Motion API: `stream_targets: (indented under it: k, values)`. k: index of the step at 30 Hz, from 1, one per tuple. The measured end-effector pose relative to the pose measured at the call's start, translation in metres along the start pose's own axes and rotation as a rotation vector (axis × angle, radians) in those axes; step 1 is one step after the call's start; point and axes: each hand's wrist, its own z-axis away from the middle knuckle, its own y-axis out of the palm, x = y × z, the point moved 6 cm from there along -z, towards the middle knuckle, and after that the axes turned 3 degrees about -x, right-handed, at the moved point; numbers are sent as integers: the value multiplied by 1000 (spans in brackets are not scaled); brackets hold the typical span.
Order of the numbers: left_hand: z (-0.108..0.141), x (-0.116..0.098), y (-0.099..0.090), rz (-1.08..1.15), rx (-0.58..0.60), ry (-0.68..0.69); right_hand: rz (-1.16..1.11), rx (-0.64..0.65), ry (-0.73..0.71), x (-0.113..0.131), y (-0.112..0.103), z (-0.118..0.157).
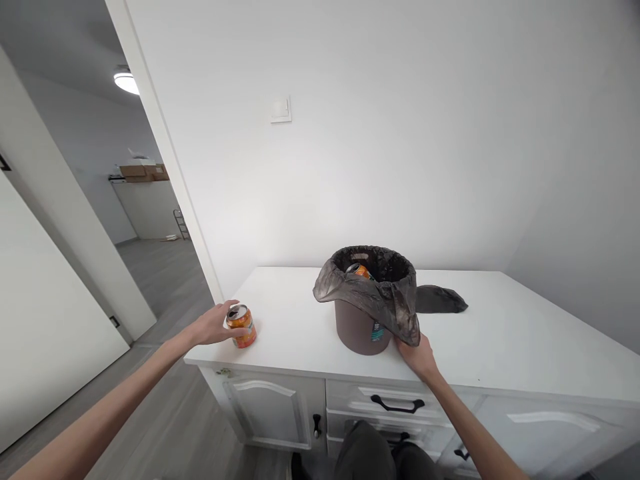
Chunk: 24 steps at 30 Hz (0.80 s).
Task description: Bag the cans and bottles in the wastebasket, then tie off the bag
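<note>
At the front left of the white cabinet top, an orange drink can stands upright with its opened lid facing up. My left hand is closed around it, thumb across the front and fingers behind. Further right stands a brown-grey trash bin lined with a dark translucent trash bag folded over the rim. Inside the bin, a second orange can shows near the top. My right hand is against the bin's lower right side, its fingers mostly hidden by the hanging bag.
A loose end of the dark bag lies on the cabinet top right of the bin. Below are drawers and doors with black handles. A light switch is on the wall. An open doorway at left shows cardboard boxes in another room.
</note>
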Motion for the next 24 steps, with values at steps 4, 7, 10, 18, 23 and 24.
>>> stream_targets:
  k: [4, 7, 10, 18, 23, 24]
  values:
    - [-1, -21, 11, 22, 12, 29, -1, 24, 1, -3, 2, -2]
    - [-6, -27, 21, 5, 8, 55, 22, 17, 27, -1, 0, -2]
    - [-10, -33, 24, -31, 53, 43, 26, 14, 35, 2, -1, -1]
    - [5, -149, -72, 237, -583, 191, 8, -16, 34, 9, -5, 2]
    - [17, -242, -98, 495, -724, 427, 15, 12, 72, 17, -9, 4]
    - [16, -259, -96, 504, -705, 458, 15, 13, 73, 17, -9, 5]
